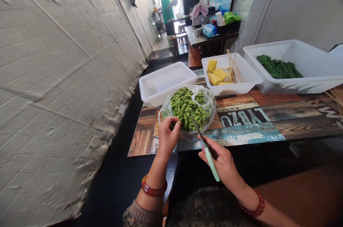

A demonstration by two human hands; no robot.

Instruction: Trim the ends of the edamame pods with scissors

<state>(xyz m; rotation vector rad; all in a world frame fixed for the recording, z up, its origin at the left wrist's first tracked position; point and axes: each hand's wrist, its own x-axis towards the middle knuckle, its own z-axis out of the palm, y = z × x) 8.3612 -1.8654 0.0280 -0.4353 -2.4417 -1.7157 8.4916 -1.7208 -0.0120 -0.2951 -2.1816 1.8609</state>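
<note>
Green edamame pods point(183, 103) fill a clear plastic bag point(210, 118) that lies open near the front edge of the table. My left hand point(168, 136) is at the bag's near left rim, thumb and fingers curled together; whatever they may pinch is hidden. In my right hand point(221, 159) is a pair of scissors point(209, 157) with pale green handles, its blades pointing up and left over the pods. Whether the blades are apart or together I cannot tell.
Behind the bag stands a white plastic tub point(167, 80). Another white tub point(233, 87) holds corn pieces point(221, 74) and wooden skewers point(233, 66). A larger tub point(308, 84) contains leafy greens point(278, 67). The wood-patterned table point(249, 134) extends right; a person point(167, 9) stands far back.
</note>
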